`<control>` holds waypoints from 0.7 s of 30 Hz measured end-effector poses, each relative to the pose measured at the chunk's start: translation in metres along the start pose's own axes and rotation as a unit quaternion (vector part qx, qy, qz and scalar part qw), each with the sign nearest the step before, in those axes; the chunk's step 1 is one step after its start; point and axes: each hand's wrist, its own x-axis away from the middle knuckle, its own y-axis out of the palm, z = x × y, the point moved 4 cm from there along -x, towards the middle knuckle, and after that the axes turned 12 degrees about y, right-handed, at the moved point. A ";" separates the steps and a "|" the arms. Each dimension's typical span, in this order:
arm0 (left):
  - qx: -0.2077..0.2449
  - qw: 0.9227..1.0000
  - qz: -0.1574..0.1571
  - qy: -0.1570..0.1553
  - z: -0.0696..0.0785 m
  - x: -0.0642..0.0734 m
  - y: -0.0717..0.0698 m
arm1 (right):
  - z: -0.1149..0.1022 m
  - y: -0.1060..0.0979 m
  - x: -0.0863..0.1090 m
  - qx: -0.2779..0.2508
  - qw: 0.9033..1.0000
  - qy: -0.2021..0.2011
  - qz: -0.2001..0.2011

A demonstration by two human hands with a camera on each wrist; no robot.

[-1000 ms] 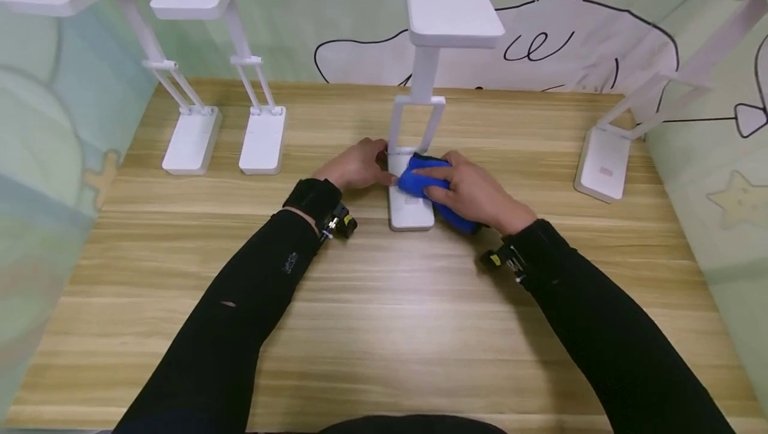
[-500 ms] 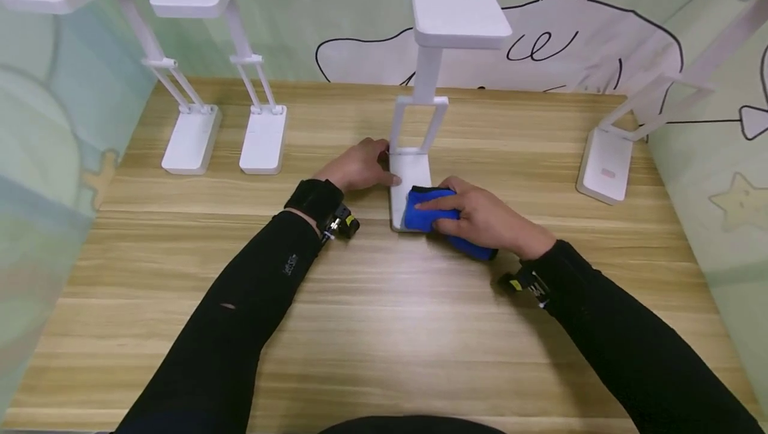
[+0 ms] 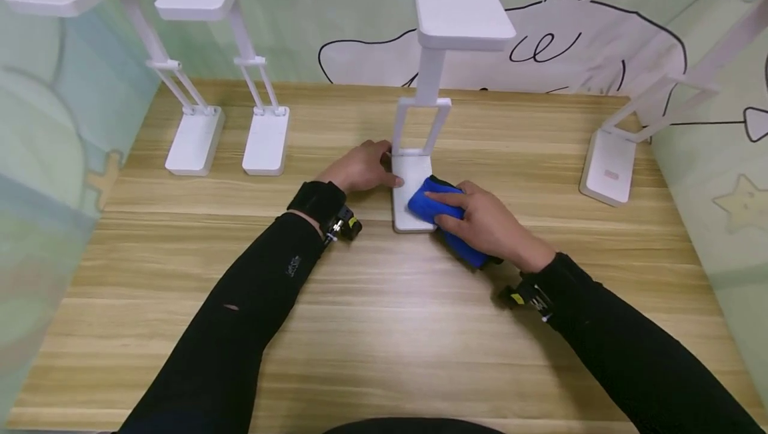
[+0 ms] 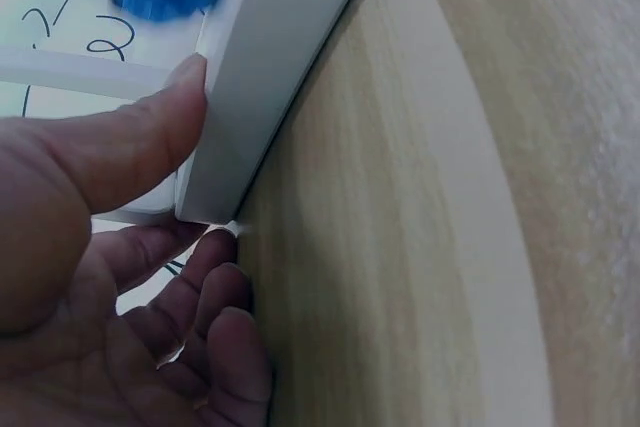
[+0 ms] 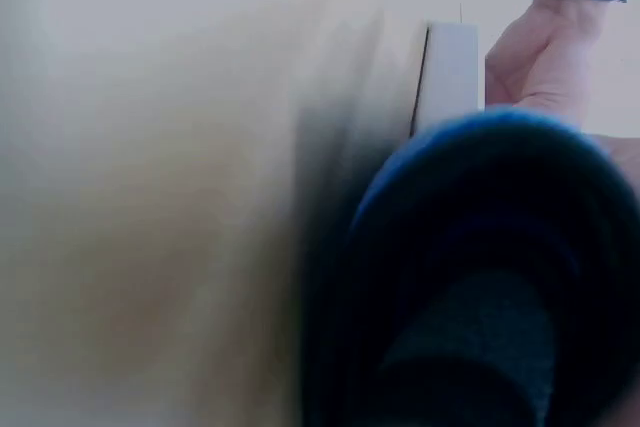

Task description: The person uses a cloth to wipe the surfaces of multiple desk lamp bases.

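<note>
A white desk lamp [image 3: 413,171] stands upright at the middle of the table, its flat head raised above its base. My left hand [image 3: 362,166] grips the rear left of that base; the thumb [image 4: 165,132] lies on its edge, with the other fingers curled behind it in the left wrist view. A folded blue cloth [image 3: 431,202] with a dark edge is in my right hand [image 3: 489,221], which pinches it and presses it on the base's top, toward the right side. In the right wrist view the blurred cloth roll [image 5: 480,132] hides most of the hand.
Two similar white lamps [image 3: 195,141] [image 3: 266,142] stand at the back left of the wooden table [image 3: 372,327]. Another white lamp [image 3: 609,166] stands at the right. A printed wall covering [image 3: 360,14] closes off the back and sides.
My right hand first slides the cloth along the lamp base toward its front end, then slightly back again. The left hand keeps its place on the base, and the lamp stays put.
</note>
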 end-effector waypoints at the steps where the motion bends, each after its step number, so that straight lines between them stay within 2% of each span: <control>1: 0.003 1.000 0.000 -0.001 0.001 0.000 0.000 | 0.002 -0.001 0.003 -0.003 1.000 0.006 0.007; 5: 0.013 1.000 -0.001 -0.002 0.003 -0.001 -0.001 | 0.007 -0.005 -0.003 0.022 0.996 0.047 0.075; 7: 0.017 1.000 -0.002 0.000 0.004 -0.001 -0.002 | 0.008 -0.008 -0.016 0.053 0.991 0.073 0.101; 9: 0.019 1.000 -0.007 -0.003 0.004 -0.001 -0.002 | 0.008 -0.011 -0.032 0.090 0.985 0.098 0.110; 12: 0.022 1.000 -0.010 -0.007 0.003 0.000 -0.002 | 0.002 -0.016 -0.059 0.139 0.977 0.115 0.110; 14: 0.025 1.000 -0.010 -0.009 0.002 0.000 -0.002 | -0.004 -0.018 -0.073 0.153 0.976 0.116 0.106; 17: 0.033 0.999 -0.005 -0.004 0.003 0.000 -0.002 | -0.008 -0.021 -0.083 0.146 0.980 0.109 0.080; 21: 0.044 0.999 0.000 0.000 0.003 -0.001 0.000 | -0.008 -0.022 -0.081 0.101 0.989 0.102 0.028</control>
